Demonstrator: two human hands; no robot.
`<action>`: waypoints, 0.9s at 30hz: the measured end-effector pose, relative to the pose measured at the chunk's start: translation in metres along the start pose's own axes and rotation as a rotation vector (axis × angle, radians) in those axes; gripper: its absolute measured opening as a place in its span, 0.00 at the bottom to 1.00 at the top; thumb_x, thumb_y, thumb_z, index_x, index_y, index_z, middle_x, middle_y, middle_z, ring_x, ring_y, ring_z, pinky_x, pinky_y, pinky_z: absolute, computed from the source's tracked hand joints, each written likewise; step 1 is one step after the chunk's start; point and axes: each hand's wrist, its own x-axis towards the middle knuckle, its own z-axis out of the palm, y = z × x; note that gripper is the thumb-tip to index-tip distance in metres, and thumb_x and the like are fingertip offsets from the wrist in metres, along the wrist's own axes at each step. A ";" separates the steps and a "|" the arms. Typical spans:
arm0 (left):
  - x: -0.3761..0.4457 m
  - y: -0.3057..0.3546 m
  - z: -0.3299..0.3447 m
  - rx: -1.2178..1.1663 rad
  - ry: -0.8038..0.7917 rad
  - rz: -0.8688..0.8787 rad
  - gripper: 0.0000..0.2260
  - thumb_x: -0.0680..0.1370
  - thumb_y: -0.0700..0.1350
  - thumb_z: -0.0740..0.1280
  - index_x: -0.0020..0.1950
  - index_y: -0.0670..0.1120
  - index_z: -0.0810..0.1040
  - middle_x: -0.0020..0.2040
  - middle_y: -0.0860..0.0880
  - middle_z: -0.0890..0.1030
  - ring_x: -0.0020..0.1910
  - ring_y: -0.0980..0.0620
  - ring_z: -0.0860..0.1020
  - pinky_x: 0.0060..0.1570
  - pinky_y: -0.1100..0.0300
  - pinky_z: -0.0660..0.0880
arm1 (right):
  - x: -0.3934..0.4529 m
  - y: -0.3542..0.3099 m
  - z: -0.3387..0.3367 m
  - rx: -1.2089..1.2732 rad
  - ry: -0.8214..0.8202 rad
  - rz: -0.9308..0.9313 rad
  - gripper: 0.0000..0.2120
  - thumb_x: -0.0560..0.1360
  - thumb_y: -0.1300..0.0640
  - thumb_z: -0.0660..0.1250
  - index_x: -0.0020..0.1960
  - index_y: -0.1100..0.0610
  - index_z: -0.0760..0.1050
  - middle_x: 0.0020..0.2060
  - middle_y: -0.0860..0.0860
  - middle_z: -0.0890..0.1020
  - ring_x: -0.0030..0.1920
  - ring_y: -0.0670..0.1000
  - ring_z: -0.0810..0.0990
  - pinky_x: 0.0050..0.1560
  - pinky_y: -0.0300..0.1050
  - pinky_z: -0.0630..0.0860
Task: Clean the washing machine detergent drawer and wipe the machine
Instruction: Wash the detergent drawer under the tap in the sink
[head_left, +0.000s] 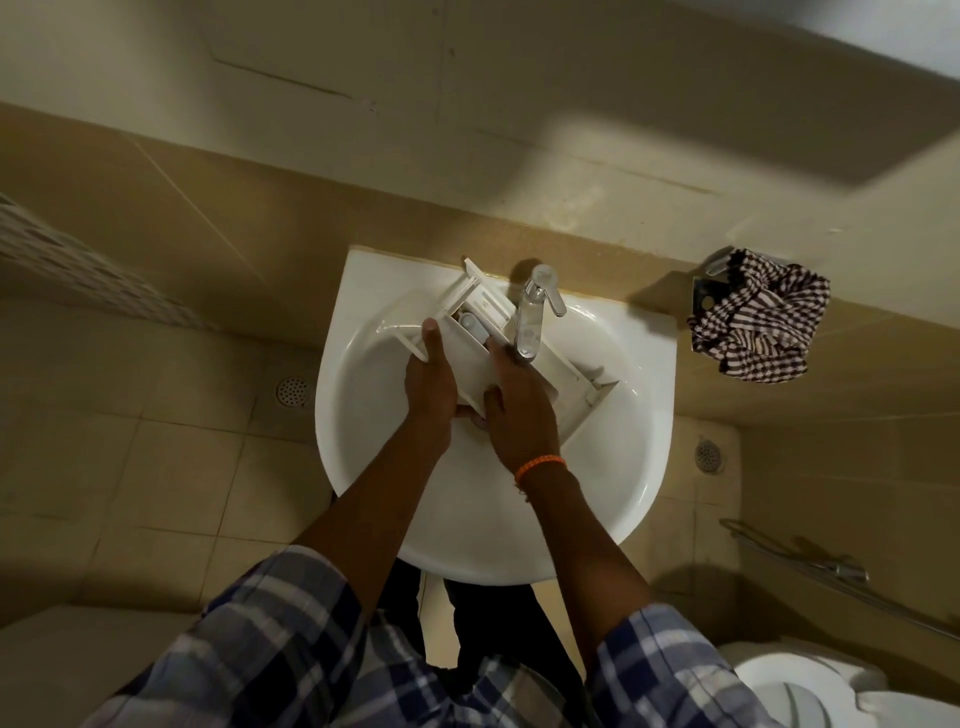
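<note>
At the far left, a round floor drain (292, 392) sits in the beige tiled floor (156, 467). Right of it stands a white washbasin (613, 467) against the far wall. Over its bowl the white detergent drawer (475, 358) is held tilted, its far end up by the basin's back rim, just left of the chrome tap (532, 312). The left hand (428, 387) grips the drawer's left side, thumb stretched along the edge and fingers curled beneath. The right hand (519, 410) lies over the drawer's right part with fingers curled around it; an orange band (539, 464) circles that wrist. Both sleeves are blue plaid. Farther right, a checked cloth (758, 325) hangs bunched on a wall fitting, with a second floor drain (708, 455) below it. A toilet (810, 686) fills the near right corner.
</note>
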 end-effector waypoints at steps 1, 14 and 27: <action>0.001 0.000 -0.002 -0.005 -0.006 -0.006 0.24 0.83 0.70 0.58 0.69 0.56 0.75 0.59 0.48 0.83 0.55 0.45 0.83 0.49 0.40 0.85 | -0.005 0.006 -0.005 -0.056 -0.012 -0.025 0.27 0.82 0.61 0.61 0.81 0.55 0.66 0.75 0.59 0.74 0.73 0.59 0.74 0.73 0.56 0.74; -0.002 -0.010 -0.003 -0.053 0.019 0.018 0.28 0.83 0.69 0.58 0.76 0.53 0.74 0.65 0.45 0.82 0.61 0.42 0.82 0.55 0.37 0.84 | -0.008 0.005 0.001 -0.053 0.021 -0.015 0.29 0.77 0.66 0.66 0.78 0.58 0.69 0.73 0.59 0.75 0.73 0.60 0.74 0.75 0.54 0.71; 0.002 -0.013 -0.003 -0.059 0.036 0.036 0.18 0.85 0.65 0.58 0.71 0.58 0.71 0.58 0.51 0.79 0.61 0.44 0.80 0.62 0.35 0.81 | -0.006 0.006 0.005 -0.106 0.030 -0.052 0.24 0.81 0.61 0.67 0.77 0.58 0.70 0.73 0.59 0.77 0.71 0.59 0.76 0.73 0.56 0.74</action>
